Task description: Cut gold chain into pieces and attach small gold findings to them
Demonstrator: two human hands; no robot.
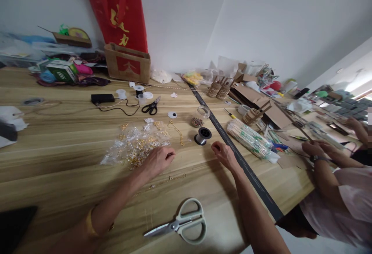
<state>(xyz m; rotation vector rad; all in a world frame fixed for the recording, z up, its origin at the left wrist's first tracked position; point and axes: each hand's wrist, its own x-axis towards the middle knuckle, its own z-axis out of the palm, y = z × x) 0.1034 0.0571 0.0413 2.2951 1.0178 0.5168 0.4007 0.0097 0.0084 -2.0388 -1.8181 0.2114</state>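
Observation:
My left hand (159,159) rests on the wooden table (58,161) with its fingers curled, right beside a heap of small clear bags of gold and silver findings (136,143). What it pinches, if anything, is too small to make out. My right hand (223,153) hovers just off a spool of silver wire (202,135), fingers bent in a pinch. A thin gold chain (162,182) lies on the wood between my forearms. Another gold chain (178,132) lies past my left hand.
Grey-handled scissors (181,225) lie near the front edge; black scissors (151,107) lie farther back. A small jar of beads (200,116), a bag of skewers (250,139) and cardboard models (221,87) stand to the right. Another person's hands (316,149) work at right.

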